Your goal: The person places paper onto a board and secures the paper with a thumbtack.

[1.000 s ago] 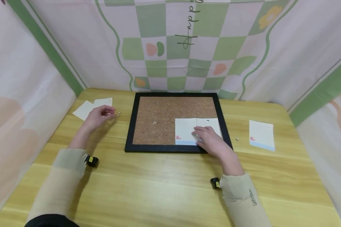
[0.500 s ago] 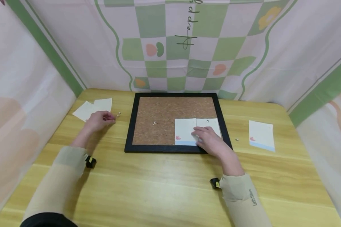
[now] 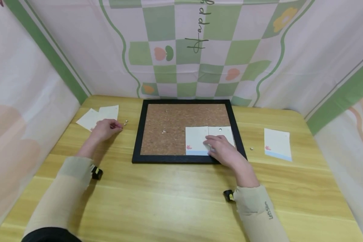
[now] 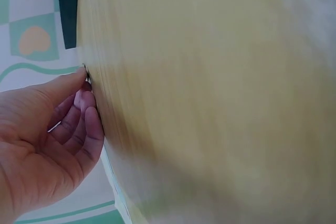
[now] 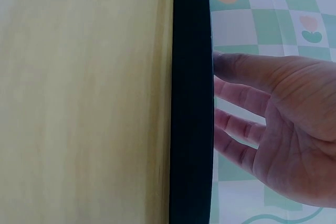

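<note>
My left hand (image 3: 105,129) is on the table at the left, thumb and index fingertips pinched around a small metal thumbtack, mostly hidden by them; a glint of it shows at the thumb tip in the left wrist view. Two more thumbtacks (image 3: 125,123) lie just beyond the fingertips. With fingers fairly straight, my right hand (image 3: 225,152) rests on two cards at the lower right of a black-framed cork board. The left card (image 3: 196,136) lies flush beside the right card (image 3: 228,133), which has a tack (image 3: 220,129) at its top.
Two cards (image 3: 108,112) overlap at the table's back left, partly behind the left hand. To the right of the cork board (image 3: 169,117) lie a loose tack (image 3: 251,149) and another card (image 3: 276,143). A printed curtain (image 3: 181,50) hangs behind the table.
My left hand has lowered slightly toward the table, and its fingertips have come down over the nearest thumbtack. My right hand has stayed in place on the cards.
</note>
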`<state>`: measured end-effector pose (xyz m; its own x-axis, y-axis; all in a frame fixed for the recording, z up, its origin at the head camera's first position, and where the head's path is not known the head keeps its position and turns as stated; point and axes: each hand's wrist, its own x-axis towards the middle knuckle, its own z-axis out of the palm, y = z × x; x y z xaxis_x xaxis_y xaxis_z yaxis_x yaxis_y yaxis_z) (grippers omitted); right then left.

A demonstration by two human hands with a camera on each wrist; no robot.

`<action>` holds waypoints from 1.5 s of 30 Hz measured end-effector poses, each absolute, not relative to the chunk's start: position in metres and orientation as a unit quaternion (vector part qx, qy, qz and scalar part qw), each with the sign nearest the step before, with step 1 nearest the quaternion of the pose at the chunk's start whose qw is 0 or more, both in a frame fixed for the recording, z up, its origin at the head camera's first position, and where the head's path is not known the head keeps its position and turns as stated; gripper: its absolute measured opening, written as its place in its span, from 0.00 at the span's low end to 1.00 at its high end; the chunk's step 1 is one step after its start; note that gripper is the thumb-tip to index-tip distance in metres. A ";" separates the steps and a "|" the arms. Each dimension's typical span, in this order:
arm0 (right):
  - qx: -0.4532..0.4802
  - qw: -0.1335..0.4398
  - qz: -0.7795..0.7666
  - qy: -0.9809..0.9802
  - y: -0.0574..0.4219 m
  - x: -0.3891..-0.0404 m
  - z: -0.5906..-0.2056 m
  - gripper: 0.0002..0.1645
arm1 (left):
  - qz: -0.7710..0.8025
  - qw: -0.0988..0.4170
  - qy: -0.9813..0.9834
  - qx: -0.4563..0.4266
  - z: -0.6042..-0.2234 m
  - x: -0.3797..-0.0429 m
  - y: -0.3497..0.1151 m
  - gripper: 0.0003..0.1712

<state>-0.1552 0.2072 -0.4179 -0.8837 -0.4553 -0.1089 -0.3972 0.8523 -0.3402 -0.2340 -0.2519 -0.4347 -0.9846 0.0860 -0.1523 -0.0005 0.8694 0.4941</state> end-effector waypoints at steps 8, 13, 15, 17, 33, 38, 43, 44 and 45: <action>-0.228 0.083 -0.154 0.958 0.208 -0.154 -0.418 0.22 | 0.251 0.099 0.963 0.007 -0.431 -0.231 -0.252 0.14; -0.235 0.076 -0.152 0.957 0.208 -0.154 -0.419 0.22 | 0.257 0.117 0.959 0.011 -0.426 -0.229 -0.251 0.14; -0.235 0.076 -0.153 0.957 0.209 -0.153 -0.419 0.22 | 0.261 0.117 0.958 0.018 -0.425 -0.230 -0.250 0.14; -0.234 0.076 -0.154 0.957 0.209 -0.153 -0.419 0.22 | 0.272 0.115 0.955 0.028 -0.424 -0.231 -0.249 0.14; -0.229 0.082 -0.158 0.957 0.208 -0.153 -0.419 0.22 | 0.310 0.113 0.943 0.054 -0.417 -0.233 -0.241 0.15; -0.224 0.089 -0.159 0.957 0.208 -0.153 -0.418 0.23 | 0.306 0.097 0.944 0.076 -0.411 -0.232 -0.236 0.15; -0.223 0.090 -0.159 0.958 0.208 -0.154 -0.419 0.23 | 0.298 0.096 0.945 0.092 -0.406 -0.234 -0.226 0.16; -0.225 0.089 -0.158 0.957 0.208 -0.154 -0.419 0.22 | 0.298 0.099 0.945 0.093 -0.405 -0.234 -0.224 0.16; -0.226 0.087 -0.157 0.957 0.209 -0.153 -0.419 0.22 | 0.298 0.101 0.944 0.096 -0.403 -0.234 -0.221 0.16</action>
